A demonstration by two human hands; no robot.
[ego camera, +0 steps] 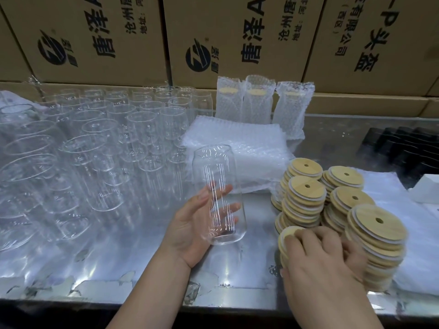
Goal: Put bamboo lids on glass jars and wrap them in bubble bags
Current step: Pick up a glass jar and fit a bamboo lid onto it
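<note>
Left hand (197,224): palm up just left of centre, thumb and fingers wrapped round the lower half of one glass jar (218,193). The jar is lifted off the table with its open mouth tilted towards 12 o'clock, which leaves the rim free to take a lid.

Right hand (318,264): at 4 o'clock, well apart from the left hand. Its fingers curl over the top bamboo lid (288,236) of the nearest stack, apparently to lift one lid off.

Step in hand: by my reading, fetching a lid for the held jar, which is not yet capped or bagged.

Lid stacks (377,224): several leaning columns at 3 to 4 o'clock, each lid with a hole, set within the right hand's reach.

Bubble bags (237,143): a flat pile just beyond the jar at 12 o'clock, ready for the wrapping step.

Wrapped jars (259,103): three lidded jars in bags, standing upright behind the pile at 1 o'clock.

Empty jars (95,150): crowded upright from 9 to 11 o'clock, on the supply side near the left hand.

Table (142,269): shiny metal top.

Cartons (107,39): printed cardboard boxes stacked along the back.

Black items (403,148): at 2 o'clock; I cannot tell what they are.
</note>
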